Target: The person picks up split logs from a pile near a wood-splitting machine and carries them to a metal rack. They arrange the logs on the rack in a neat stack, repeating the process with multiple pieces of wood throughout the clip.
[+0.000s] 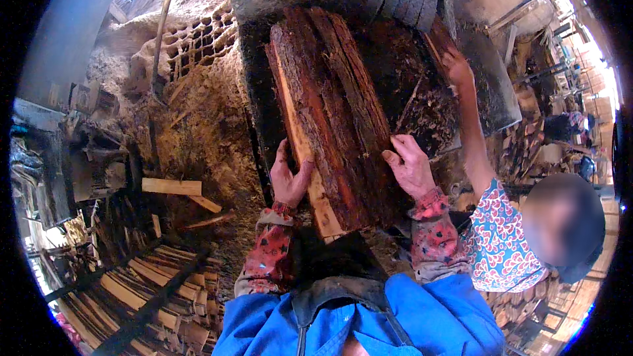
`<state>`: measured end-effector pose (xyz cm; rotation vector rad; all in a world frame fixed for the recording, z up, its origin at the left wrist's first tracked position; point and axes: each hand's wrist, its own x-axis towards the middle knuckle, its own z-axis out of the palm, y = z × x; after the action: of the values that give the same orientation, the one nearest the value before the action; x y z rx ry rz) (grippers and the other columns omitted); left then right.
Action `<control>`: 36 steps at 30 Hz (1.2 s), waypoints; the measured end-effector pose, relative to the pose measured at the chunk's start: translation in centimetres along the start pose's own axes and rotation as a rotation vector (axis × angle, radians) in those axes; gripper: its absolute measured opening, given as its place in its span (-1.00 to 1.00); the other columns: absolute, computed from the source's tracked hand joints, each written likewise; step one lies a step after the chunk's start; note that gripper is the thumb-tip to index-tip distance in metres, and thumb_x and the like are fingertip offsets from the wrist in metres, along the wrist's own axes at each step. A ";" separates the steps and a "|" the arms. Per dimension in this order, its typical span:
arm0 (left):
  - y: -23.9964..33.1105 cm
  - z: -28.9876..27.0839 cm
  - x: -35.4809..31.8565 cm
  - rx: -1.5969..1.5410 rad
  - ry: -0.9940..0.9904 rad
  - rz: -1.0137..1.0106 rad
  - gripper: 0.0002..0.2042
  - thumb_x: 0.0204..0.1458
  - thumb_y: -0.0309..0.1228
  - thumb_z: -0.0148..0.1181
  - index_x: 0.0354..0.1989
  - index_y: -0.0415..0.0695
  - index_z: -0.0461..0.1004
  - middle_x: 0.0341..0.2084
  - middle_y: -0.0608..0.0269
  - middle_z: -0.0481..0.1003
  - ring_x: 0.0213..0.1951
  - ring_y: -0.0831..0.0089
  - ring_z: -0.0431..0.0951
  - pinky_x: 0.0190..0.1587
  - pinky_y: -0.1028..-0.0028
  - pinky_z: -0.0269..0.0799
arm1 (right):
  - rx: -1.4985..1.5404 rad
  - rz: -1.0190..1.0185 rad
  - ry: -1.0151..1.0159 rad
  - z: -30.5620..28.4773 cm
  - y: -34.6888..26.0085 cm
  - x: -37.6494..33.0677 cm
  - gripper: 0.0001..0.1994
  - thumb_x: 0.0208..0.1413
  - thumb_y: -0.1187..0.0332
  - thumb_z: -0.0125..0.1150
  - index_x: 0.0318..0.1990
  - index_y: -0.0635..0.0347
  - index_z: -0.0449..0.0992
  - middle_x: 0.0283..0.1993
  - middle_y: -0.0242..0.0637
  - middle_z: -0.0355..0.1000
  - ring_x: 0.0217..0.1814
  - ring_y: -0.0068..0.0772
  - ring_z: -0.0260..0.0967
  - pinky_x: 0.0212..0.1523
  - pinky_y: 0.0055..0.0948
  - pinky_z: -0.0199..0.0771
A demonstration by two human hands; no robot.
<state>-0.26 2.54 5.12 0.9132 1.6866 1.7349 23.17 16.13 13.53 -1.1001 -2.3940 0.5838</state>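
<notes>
The long reddish-brown bark-covered wooden slabs [353, 125] in the middle look rough, matt and deeply furrowed; their pale yellowish sawn wooden edge [321, 204] on the left is smoother. Red dark-flecked cloth sleeves [267, 244] look soft and soiled, the bright blue cloth garment [435, 313] matt and creased. At right, the teal, red and white patterned sleeve [504, 244] is matt cloth. Thin brown wooden boards [135, 290], near left, look rough-sawn; the brown ground [217, 102], far left, crumbly.

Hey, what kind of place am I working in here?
Likely a sawmill or timber workshop: bark-covered slabs lie in front of you, cut wood strips are piled at lower left, and what looks like sawdust covers ground at left.
</notes>
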 end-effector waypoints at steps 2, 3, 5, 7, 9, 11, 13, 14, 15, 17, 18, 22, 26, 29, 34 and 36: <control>0.0 0.0 -0.1 0.038 -0.004 0.031 -0.39 0.08 -0.35 0.23 0.20 -0.47 0.13 -0.05 0.08 0.47 -0.04 0.45 0.46 0.05 0.47 0.35 | 0.097 -0.016 -0.015 -0.4 1.6 -0.1 -0.63 0.16 0.23 0.19 -0.05 0.40 0.46 -0.07 -0.01 0.42 -0.11 -0.04 0.45 -0.12 -0.33 0.46; 0.0 0.0 -0.1 0.012 0.007 0.005 -0.39 0.08 -0.34 0.24 0.20 -0.47 0.14 -0.05 0.08 0.47 -0.04 0.45 0.46 0.05 0.46 0.35 | 0.136 -0.006 -0.004 -0.3 2.6 0.5 -0.63 0.17 0.24 0.18 -0.04 0.41 0.46 -0.07 -0.01 0.42 -0.11 -0.05 0.45 -0.12 -0.34 0.46; -0.1 0.0 -0.1 -0.051 0.016 -0.050 -0.39 0.08 -0.31 0.24 0.19 -0.45 0.16 -0.06 0.08 0.47 -0.05 0.44 0.46 0.04 0.46 0.36 | 0.144 0.142 -0.065 0.2 4.6 2.1 -0.60 0.21 0.18 0.10 0.00 0.40 0.44 -0.05 0.04 0.44 -0.03 -0.04 0.45 -0.05 -0.34 0.44; -0.4 -0.1 0.0 -0.102 0.002 -0.120 -0.39 0.07 -0.27 0.26 0.17 -0.44 0.19 -0.04 0.07 0.46 -0.03 0.43 0.45 0.04 0.44 0.36 | 0.162 0.183 -0.104 1.9 5.9 4.4 -0.54 0.22 0.10 0.05 0.02 0.37 0.44 -0.04 0.08 0.45 0.02 0.01 0.42 -0.02 -0.31 0.42; -0.7 0.0 0.2 -0.063 0.017 -0.154 -0.38 0.05 -0.22 0.28 0.15 -0.42 0.23 -0.06 0.07 0.47 -0.04 0.42 0.46 0.03 0.43 0.36 | 0.190 0.226 -0.170 3.2 6.5 6.2 -0.50 0.22 0.02 0.01 0.03 0.34 0.44 -0.03 0.11 0.45 0.04 0.07 0.41 0.00 -0.27 0.40; -1.0 0.1 0.6 0.075 0.069 -0.141 -0.38 0.03 -0.18 0.30 0.12 -0.40 0.26 -0.10 0.09 0.49 -0.08 0.41 0.48 0.00 0.42 0.38 | 0.240 0.247 -0.231 4.4 6.5 7.5 -0.46 0.22 -0.06 -0.03 0.05 0.30 0.45 -0.04 0.15 0.46 0.04 0.13 0.39 0.02 -0.22 0.39; -1.2 0.5 1.0 0.076 0.085 -0.173 -0.34 -0.02 -0.12 0.33 0.10 -0.40 0.27 -0.13 0.08 0.51 -0.11 0.39 0.50 -0.01 0.42 0.40 | 0.170 0.207 -0.176 5.1 6.1 8.1 -0.45 0.21 -0.07 -0.03 0.05 0.27 0.45 -0.07 0.16 0.47 0.00 0.16 0.41 0.01 -0.20 0.39; -1.4 0.7 1.2 0.074 0.093 -0.191 -0.32 -0.04 -0.09 0.35 0.09 -0.39 0.28 -0.15 0.08 0.53 -0.13 0.39 0.52 -0.02 0.42 0.40 | 0.131 0.213 -0.151 5.2 6.0 8.1 -0.45 0.21 -0.08 -0.03 0.06 0.26 0.45 -0.08 0.17 0.47 -0.02 0.17 0.41 0.01 -0.19 0.39; -1.4 0.9 1.4 0.088 0.089 -0.198 -0.29 -0.07 -0.08 0.37 0.09 -0.40 0.28 -0.17 0.08 0.54 -0.14 0.38 0.53 -0.03 0.42 0.41 | 0.157 0.175 -0.129 5.2 5.8 8.0 -0.43 0.20 -0.10 -0.04 0.05 0.26 0.46 -0.10 0.18 0.47 -0.03 0.18 0.41 0.01 -0.17 0.39; -1.5 1.3 1.7 0.093 0.081 -0.231 -0.25 -0.13 -0.04 0.42 0.08 -0.40 0.29 -0.20 0.07 0.56 -0.17 0.37 0.54 -0.05 0.43 0.42 | 0.190 0.154 -0.115 5.2 5.7 7.6 -0.41 0.19 -0.13 -0.05 0.04 0.26 0.46 -0.13 0.19 0.47 -0.04 0.19 0.41 0.01 -0.13 0.38; -1.4 1.3 1.7 0.098 0.090 -0.211 -0.24 -0.15 -0.03 0.42 0.07 -0.41 0.29 -0.20 0.06 0.56 -0.16 0.37 0.54 -0.05 0.43 0.42 | 0.173 0.164 -0.125 5.2 5.6 7.4 -0.40 0.18 -0.14 -0.05 0.04 0.27 0.46 -0.11 0.20 0.46 -0.03 0.20 0.40 0.01 -0.12 0.38; -0.5 1.0 1.5 0.154 0.069 -0.230 -0.25 -0.17 -0.04 0.44 0.03 -0.42 0.30 -0.20 0.05 0.56 -0.17 0.39 0.54 -0.06 0.43 0.42 | 0.152 0.159 -0.080 5.4 5.2 6.7 -0.36 0.15 -0.18 -0.03 0.03 0.30 0.46 -0.07 0.25 0.42 0.01 0.22 0.36 0.02 -0.09 0.36; 1.1 0.2 0.5 0.093 0.055 -0.268 -0.30 -0.16 -0.09 0.45 0.00 -0.40 0.34 -0.20 0.09 0.55 -0.19 0.40 0.54 -0.07 0.44 0.43 | 0.218 0.216 -0.102 5.9 4.1 5.6 -0.36 0.13 -0.17 0.01 0.04 0.32 0.45 -0.10 0.26 0.41 0.01 0.23 0.34 0.04 -0.10 0.34; 2.4 -0.5 -1.5 0.066 0.065 -0.356 -0.35 -0.14 -0.16 0.46 -0.01 -0.39 0.35 -0.20 0.11 0.55 -0.20 0.42 0.53 -0.09 0.43 0.44 | 0.159 0.221 -0.087 5.9 3.0 3.6 -0.37 0.13 -0.15 0.03 0.04 0.32 0.45 -0.11 0.25 0.40 0.00 0.24 0.33 0.06 -0.09 0.32; 3.6 -2.4 -6.7 -0.052 0.109 -0.366 -0.47 -0.07 -0.21 0.40 -0.05 -0.36 0.41 -0.21 0.14 0.54 -0.21 0.43 0.53 -0.10 0.44 0.43 | 0.253 0.192 -0.119 5.8 1.2 -0.6 -0.43 0.12 -0.06 0.12 0.04 0.32 0.43 -0.11 0.22 0.37 -0.02 0.20 0.31 0.01 -0.10 0.33; 3.5 -3.8 -8.0 -0.022 0.096 -0.430 -0.50 -0.05 -0.19 0.39 -0.08 -0.34 0.44 -0.23 0.16 0.54 -0.22 0.44 0.51 -0.12 0.45 0.42 | 0.248 0.199 -0.105 6.2 0.3 -2.2 -0.44 0.12 -0.03 0.14 0.06 0.31 0.42 -0.11 0.19 0.37 -0.02 0.19 0.31 0.00 -0.11 0.34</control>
<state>2.00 -6.25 7.94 0.4186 1.7636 1.5183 21.29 13.38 7.87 -1.2289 -2.2352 0.9996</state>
